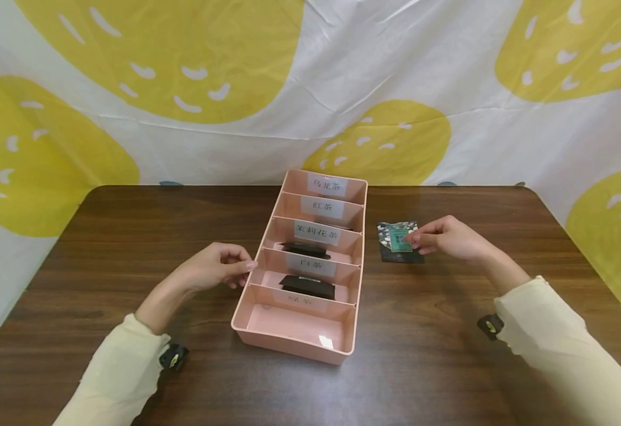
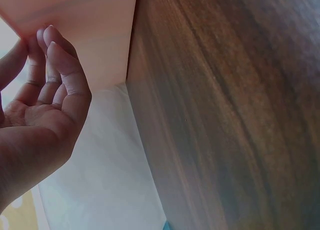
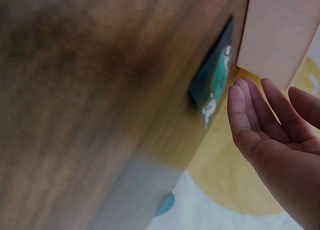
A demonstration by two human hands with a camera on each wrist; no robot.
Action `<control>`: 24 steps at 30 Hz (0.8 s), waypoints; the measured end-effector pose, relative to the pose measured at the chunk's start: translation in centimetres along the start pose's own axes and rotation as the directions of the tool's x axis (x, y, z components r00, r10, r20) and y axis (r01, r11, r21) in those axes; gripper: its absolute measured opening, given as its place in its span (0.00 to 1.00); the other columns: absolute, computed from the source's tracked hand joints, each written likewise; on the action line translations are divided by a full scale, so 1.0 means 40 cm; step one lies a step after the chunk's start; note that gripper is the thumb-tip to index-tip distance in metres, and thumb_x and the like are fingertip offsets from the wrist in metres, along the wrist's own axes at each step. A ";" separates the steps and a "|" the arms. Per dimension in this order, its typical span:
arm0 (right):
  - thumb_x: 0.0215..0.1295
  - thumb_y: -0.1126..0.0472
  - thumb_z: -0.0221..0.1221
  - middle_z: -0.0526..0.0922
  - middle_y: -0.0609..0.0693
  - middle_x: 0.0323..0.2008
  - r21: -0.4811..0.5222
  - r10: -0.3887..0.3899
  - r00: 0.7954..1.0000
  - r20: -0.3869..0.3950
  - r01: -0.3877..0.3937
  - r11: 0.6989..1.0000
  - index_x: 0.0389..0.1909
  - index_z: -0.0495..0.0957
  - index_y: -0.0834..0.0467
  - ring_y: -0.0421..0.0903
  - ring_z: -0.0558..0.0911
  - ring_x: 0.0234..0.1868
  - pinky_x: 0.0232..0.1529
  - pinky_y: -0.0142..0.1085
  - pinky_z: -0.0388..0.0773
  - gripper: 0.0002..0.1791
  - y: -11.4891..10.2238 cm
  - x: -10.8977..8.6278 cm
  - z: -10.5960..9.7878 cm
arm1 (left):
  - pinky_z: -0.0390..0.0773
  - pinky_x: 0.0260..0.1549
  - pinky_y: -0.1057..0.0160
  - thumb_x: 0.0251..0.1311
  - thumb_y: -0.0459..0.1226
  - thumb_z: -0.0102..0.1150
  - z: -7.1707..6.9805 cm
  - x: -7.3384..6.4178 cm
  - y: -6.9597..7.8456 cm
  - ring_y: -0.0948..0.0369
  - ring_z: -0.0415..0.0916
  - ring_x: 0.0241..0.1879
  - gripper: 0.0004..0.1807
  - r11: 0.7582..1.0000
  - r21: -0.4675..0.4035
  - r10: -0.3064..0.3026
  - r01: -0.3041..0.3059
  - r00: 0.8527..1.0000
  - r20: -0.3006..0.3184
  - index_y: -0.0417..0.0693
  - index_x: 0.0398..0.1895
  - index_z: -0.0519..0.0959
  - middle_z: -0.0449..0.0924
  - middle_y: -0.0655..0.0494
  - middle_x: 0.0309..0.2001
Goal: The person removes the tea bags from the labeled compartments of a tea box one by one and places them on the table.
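Observation:
A pink divided box (image 1: pixel 291 340) stands lengthwise on the table, with paper labels in Chinese naming kinds of tea on its dividers. My left hand (image 1: pixel 212 269) is at its left side, thumb on the rim and fingertips against the outer wall; the left wrist view shows this hand (image 2: pixel 50 98) from below. To the right of the box lies a dark tea sachet (image 1: pixel 400 236) with a green label and a floral print. Over its right edge hovers my right hand (image 1: pixel 446 236), fingers loosely bent. In the right wrist view a gap separates this hand (image 3: pixel 275 125) from the sachet (image 3: pixel 220 75).
Black sachets (image 1: pixel 307 286) lie in the second and third compartments from the front. Dark edges show in the two rear ones. The brown wooden table (image 1: pixel 145 225) ends at a white cloth (image 1: pixel 364 59) with yellow shapes behind it.

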State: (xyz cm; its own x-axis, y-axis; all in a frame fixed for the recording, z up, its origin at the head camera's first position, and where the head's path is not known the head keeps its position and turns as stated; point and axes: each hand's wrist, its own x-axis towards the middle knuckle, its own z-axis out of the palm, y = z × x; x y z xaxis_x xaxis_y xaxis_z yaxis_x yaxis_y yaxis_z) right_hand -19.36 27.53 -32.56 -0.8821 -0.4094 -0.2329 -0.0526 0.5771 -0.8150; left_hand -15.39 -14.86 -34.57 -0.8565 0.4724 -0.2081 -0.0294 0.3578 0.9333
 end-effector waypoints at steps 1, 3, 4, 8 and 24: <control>0.67 0.70 0.47 0.73 0.72 0.48 0.004 0.000 1.000 0.004 -0.001 1.000 0.47 0.70 0.80 0.57 0.78 0.45 0.43 0.43 0.76 0.16 0.004 0.001 0.004 | 0.77 0.26 0.61 0.61 0.31 0.53 0.000 0.000 0.000 0.61 0.72 0.24 0.09 1.000 -0.001 0.001 -0.001 1.000 0.000 0.29 0.31 0.74 0.74 0.53 0.21; 0.66 0.71 0.47 0.73 0.72 0.48 0.016 0.006 1.000 0.009 -0.007 1.000 0.48 0.69 0.80 0.57 0.78 0.45 0.43 0.42 0.76 0.15 0.013 0.003 0.012 | 0.77 0.26 0.61 0.61 0.31 0.53 0.000 0.000 -0.001 0.61 0.72 0.24 0.09 1.000 -0.003 0.000 0.000 1.000 0.000 0.29 0.32 0.74 0.74 0.53 0.21; 0.66 0.71 0.47 0.73 0.72 0.48 0.018 0.010 1.000 0.009 -0.011 1.000 0.48 0.69 0.80 0.56 0.78 0.44 0.43 0.42 0.76 0.15 0.016 0.004 0.016 | 0.77 0.26 0.61 0.61 0.31 0.53 0.000 0.000 -0.001 0.61 0.72 0.24 0.09 1.000 -0.004 -0.001 0.001 1.000 0.000 0.28 0.32 0.73 0.74 0.53 0.21; 0.66 0.72 0.48 0.73 0.72 0.48 0.030 0.026 1.000 0.007 -0.026 0.999 0.48 0.69 0.80 0.56 0.77 0.46 0.43 0.41 0.76 0.16 0.028 0.011 0.026 | 0.77 0.26 0.61 0.62 0.30 0.52 -0.001 0.001 -0.002 0.61 0.72 0.24 0.09 1.000 -0.006 -0.004 0.004 1.000 -0.001 0.28 0.32 0.73 0.74 0.53 0.21; 0.67 0.70 0.44 0.74 0.71 0.47 0.021 0.064 0.996 -0.056 -0.063 0.998 0.47 0.70 0.80 0.52 0.78 0.44 0.46 0.41 0.75 0.16 0.028 0.053 0.021 | 0.76 0.26 0.60 0.62 0.31 0.52 -0.002 0.002 -0.001 0.60 0.72 0.24 0.09 1.000 0.013 0.000 0.000 1.000 0.002 0.28 0.32 0.73 0.74 0.52 0.22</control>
State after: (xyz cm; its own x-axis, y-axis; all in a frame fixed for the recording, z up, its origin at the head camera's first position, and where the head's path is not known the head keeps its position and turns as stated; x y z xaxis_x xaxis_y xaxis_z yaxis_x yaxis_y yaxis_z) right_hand -20.91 26.73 -34.42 -0.9086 -0.3312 -0.2546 0.0128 0.5871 -0.8094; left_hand -15.48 -14.92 -34.61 -0.8556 0.4736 -0.2090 -0.0233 0.3681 0.9295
